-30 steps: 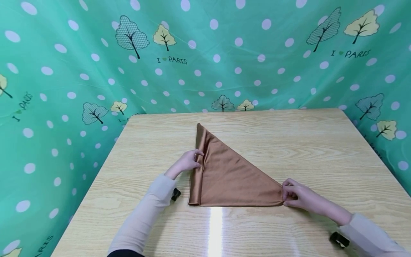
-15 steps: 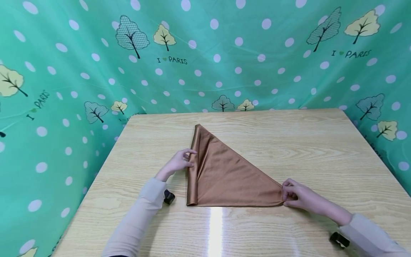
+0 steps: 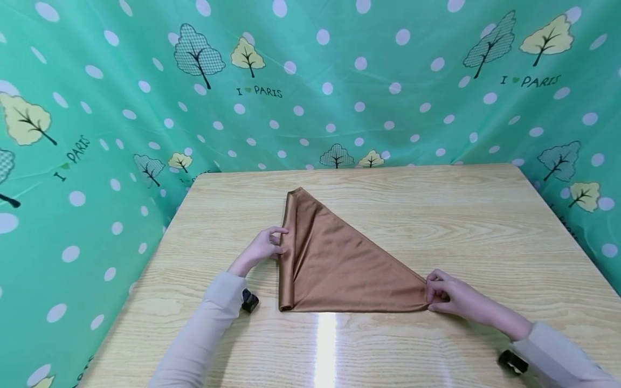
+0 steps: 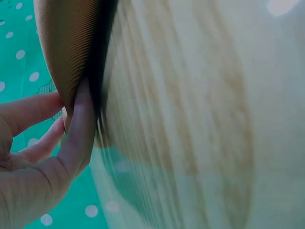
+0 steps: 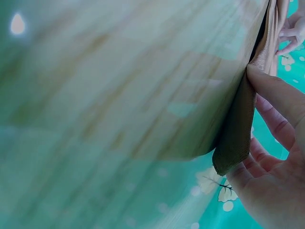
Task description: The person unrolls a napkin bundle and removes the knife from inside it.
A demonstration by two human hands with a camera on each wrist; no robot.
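Note:
A shiny brown cloth [image 3: 349,264] lies on the table as a triangle, its left side turned into a narrow upright roll [image 3: 288,275]. My left hand [image 3: 262,246] holds this roll near its middle. In the left wrist view, thumb and fingers [image 4: 81,129] pinch the cloth's edge [image 4: 66,43]. At the pointed right end, my right hand [image 3: 453,293] pinches the corner. The right wrist view shows the thumb at one side of the ribbed cloth tip [image 5: 236,129] and curled fingers by the other. Loose creases run through the cloth beside the roll.
The wooden table [image 3: 436,205] extends on all sides of the cloth, with a bright light reflection [image 3: 326,350] at the front. A green dotted curtain [image 3: 330,70] hangs behind and at both sides. Black wrist devices [image 3: 512,362] sit under both sleeves.
My left hand has moved a little to the left, taking the cloth's rolled side with it; the creases beside the roll have spread. The right hand stays at its corner.

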